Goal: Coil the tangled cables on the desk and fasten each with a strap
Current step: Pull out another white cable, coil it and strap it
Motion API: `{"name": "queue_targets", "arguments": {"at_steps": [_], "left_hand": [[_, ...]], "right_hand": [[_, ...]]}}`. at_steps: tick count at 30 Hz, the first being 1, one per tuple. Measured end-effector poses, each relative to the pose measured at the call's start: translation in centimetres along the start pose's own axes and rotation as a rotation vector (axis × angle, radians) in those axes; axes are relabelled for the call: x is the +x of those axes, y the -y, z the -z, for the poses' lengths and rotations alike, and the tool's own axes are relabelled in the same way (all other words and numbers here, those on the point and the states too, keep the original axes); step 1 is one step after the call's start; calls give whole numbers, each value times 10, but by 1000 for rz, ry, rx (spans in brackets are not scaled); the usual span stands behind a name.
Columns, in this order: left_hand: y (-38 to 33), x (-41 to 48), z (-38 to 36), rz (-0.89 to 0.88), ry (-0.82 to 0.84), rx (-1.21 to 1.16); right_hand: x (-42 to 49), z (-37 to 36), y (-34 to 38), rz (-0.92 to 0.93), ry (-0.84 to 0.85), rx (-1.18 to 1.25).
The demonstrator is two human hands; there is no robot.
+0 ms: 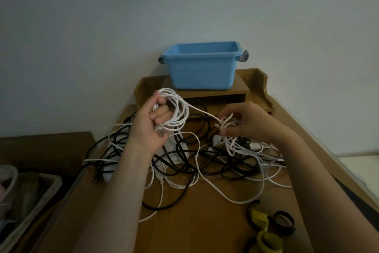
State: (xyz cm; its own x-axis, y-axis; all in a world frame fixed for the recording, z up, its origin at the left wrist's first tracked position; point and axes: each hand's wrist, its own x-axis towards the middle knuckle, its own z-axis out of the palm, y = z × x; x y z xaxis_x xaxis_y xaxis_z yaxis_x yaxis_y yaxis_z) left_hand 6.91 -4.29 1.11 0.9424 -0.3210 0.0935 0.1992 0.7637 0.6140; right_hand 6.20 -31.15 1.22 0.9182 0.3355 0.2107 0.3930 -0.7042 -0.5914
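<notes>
**White cable half coiled, the rest is still spaghetti**

The left hand (151,127) is up over the far left part of the brown wooden desk (194,230), fingers curled shut around a bunch of round loops of thin white cable (178,109). One strand of that same cable runs across, fairly straight, to the right hand (251,123). That hand has its thumb and fingertips drawn together, pinching a small knotted clump of white cable (227,124) just above the pile.

Below both hands, a messy tangle of black and white cables (180,162) is spread over the middle of the desk from the left edge to the right edge. A couple of white plugs are poking out on the right side.

Down near the right near corner lies a little group of yellow and black loop straps (264,230), apart from the tangle and not touched by either hand.

At the far edge there's a low wooden shelf riser (207,93) with a light blue plastic tub (202,72) on top, grey handles on its sides. Off the desk's left side sits a pale fabric basket (37,195), too blurry to tell what's in it.
</notes>
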Motion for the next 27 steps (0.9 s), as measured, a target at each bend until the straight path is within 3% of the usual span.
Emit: {"name": "queue_targets", "arguments": {"at_steps": [5,10,13,15,18,22,24,27], "left_hand": [[-26,0,23,-222,-192,-355],[-30,2,35,-367,-511,-239],[-18,4,28,-348,-560,-177],[-15,4,19,-307,-537,-65],[-13,0,2,-244,-369,105],[-15,-12,-21,-242,-132,334],[-17,-18,-31,-251,-61,340],[-21,-23,-38,-274,3,228]], "right_hand": [[1,3,-24,-28,-54,-41],[0,10,-24,-79,-207,-4],[1,5,-21,-92,-159,-4],[1,2,-21,-138,-107,-28],[0,3,-11,-149,-156,-36],[-1,-10,27,-22,-250,357],[3,-27,46,41,-179,465],[11,-58,55,43,-46,398]]}}
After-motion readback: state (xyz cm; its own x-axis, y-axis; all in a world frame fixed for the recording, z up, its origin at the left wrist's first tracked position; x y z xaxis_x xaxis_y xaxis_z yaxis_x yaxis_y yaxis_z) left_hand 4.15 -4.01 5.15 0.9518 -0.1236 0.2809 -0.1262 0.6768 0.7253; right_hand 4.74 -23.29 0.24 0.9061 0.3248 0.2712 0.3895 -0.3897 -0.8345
